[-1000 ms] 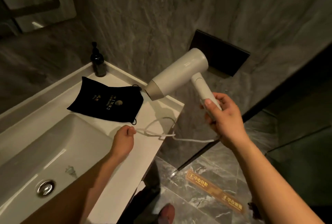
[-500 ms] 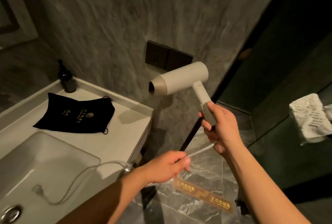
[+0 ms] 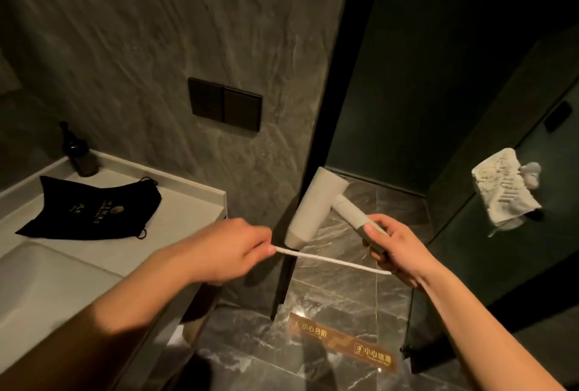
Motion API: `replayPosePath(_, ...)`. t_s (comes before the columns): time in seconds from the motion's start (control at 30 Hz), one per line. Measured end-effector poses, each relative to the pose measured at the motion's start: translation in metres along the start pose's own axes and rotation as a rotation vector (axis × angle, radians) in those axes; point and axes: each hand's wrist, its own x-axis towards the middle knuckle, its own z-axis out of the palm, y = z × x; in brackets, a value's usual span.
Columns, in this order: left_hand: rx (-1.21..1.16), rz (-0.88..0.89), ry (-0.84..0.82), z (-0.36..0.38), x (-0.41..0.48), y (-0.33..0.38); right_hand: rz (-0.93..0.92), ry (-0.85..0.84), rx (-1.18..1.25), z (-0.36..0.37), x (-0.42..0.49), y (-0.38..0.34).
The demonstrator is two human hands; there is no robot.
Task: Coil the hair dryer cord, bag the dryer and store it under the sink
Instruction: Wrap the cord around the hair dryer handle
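Two hands, right hand (image 3: 393, 249) gripping hair dryer (image 3: 316, 207) handle, left hand (image 3: 232, 249) pinching taut cord (image 3: 329, 260)

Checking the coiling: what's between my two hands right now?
In the head view, a taut stretch of white cord runs from left hand to right hand.

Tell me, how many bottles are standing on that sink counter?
1. A dark pump bottle stands at the back of the counter against the wall, behind the black drawstring bag. The frame cuts off the counter's left part, so others may be hidden.
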Motion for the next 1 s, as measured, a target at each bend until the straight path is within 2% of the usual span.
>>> replayPosePath(0.17, 0.395, 0.165, 0.254, -0.04, 0.044, 0.034, -0.04, -0.11, -0.114, -0.007, -0.009, 0.008)
replayPosePath(0.3, 0.537, 0.225, 0.287, -0.07, 0.087, 0.048, -0.029, -0.344, -0.1, -0.014, -0.02, -0.005)
replayPosePath(0.37, 0.524, 0.217, 0.287, -0.079, 0.107, 0.047, -0.017, -0.434, -0.047, -0.017, -0.028, -0.011)
replayPosePath(0.5, 0.254, 0.042, 0.103, -0.06, 0.132, 0.036, -0.044, -0.544, 0.188, -0.025, -0.048, -0.021)
replayPosePath(0.6, -0.272, -0.102, -0.093, -0.013, 0.126, 0.026, -0.044, -0.47, 0.441, -0.037, -0.056, -0.022)
replayPosePath(0.67, -0.602, -0.11, -0.1, 0.019, 0.11, 0.027, -0.053, -0.431, 0.599, -0.045, -0.06, -0.019)
replayPosePath(0.73, -0.752, -0.182, -0.055, 0.051, 0.091, 0.035, -0.022, -0.333, 0.708, -0.049, -0.06, -0.013)
replayPosePath(0.8, -0.734, -0.258, -0.048, 0.078, 0.076, 0.05, 0.07, -0.209, 0.812, -0.05, -0.06, -0.001)
replayPosePath(0.87, -0.674, -0.301, -0.11, 0.1, 0.069, 0.057, 0.149, -0.1, 0.879, -0.049, -0.058, 0.012)
replayPosePath(1.0, -0.407, -0.22, -0.181, 0.115, 0.053, 0.066, 0.224, 0.108, 0.825, -0.042, -0.051, 0.035)
